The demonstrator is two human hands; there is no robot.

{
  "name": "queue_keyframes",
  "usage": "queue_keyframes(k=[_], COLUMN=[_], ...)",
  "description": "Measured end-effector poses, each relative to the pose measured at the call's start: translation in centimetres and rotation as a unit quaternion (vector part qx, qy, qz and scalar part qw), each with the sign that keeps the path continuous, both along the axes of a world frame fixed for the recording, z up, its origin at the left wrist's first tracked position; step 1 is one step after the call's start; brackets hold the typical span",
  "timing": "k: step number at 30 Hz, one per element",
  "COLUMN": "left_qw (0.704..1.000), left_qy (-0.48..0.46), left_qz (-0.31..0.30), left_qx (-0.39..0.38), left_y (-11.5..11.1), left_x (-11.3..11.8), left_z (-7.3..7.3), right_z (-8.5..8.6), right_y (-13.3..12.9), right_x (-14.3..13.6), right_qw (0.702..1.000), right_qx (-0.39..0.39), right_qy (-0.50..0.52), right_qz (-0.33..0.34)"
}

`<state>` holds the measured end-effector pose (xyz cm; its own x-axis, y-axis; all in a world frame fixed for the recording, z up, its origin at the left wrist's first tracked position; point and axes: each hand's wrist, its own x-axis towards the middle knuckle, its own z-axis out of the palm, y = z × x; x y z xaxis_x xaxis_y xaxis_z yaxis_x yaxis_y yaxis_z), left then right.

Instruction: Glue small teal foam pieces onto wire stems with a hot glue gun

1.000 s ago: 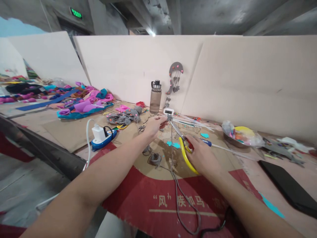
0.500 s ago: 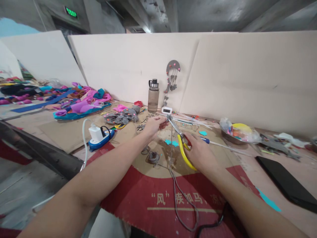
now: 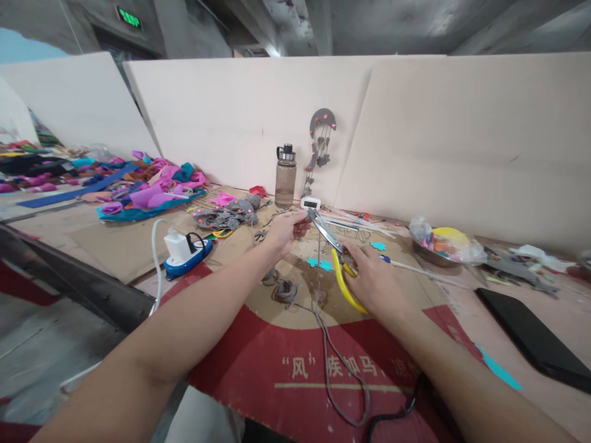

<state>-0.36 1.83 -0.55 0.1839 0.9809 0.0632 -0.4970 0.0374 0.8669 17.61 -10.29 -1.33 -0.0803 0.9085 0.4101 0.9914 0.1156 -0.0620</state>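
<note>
My left hand (image 3: 287, 232) pinches a small grey felt piece (image 3: 311, 213) above the middle of the cardboard. Yellow-handled scissors (image 3: 339, 271) are gripped in my right hand (image 3: 373, 277), their blade tips at the felt piece; whether they touch it I cannot tell. A grey cord (image 3: 319, 246) hangs below the piece and runs down in a loop over the cardboard. Beneath my hands lie a small coil of the same cord (image 3: 285, 291) and turquoise flower cutouts (image 3: 318, 264).
A water bottle (image 3: 285, 178) and a small white digital timer (image 3: 310, 203) stand behind my hands. Left are a blue power strip (image 3: 184, 264) and felt scraps (image 3: 157, 191). Right are a metal bowl (image 3: 434, 252) and a black phone (image 3: 530, 335). A grey moon hanging (image 3: 323, 123) is on the board.
The view has tilted slightly. The scissors' blades have closed a little near the felt piece, while both hands stay in almost the same place.
</note>
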Motion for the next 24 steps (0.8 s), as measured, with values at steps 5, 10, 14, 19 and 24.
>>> queue_keyframes(k=[5, 10, 14, 19, 24], left_qw=[1.0, 0.999, 0.999, 0.999, 0.999], left_qy=[0.001, 0.025, 0.031, 0.018, 0.009], left_qz=[0.02, -0.001, -0.01, -0.031, -0.049], left_qx=[0.022, 0.037, 0.036, 0.024, 0.018], left_y=[-0.19, -0.3, -0.29, -0.02, 0.27], left_x=[-0.06, 0.0, -0.01, -0.08, -0.27], left_z=[0.06, 0.09, 0.21, 0.25, 0.27], right_z=[-0.28, -0.45, -0.44, -0.43, -0.42], right_y=[0.09, 0.24, 0.25, 0.26, 0.55], right_x=[0.05, 0.17, 0.27, 0.4, 0.78], right_qw=[1.0, 1.0, 0.999, 0.999, 0.998], right_qx=[0.009, 0.026, 0.036, 0.04, 0.04], right_qy=[-0.002, 0.008, 0.016, 0.019, 0.017], right_qz=[0.002, 0.006, 0.017, 0.024, 0.035])
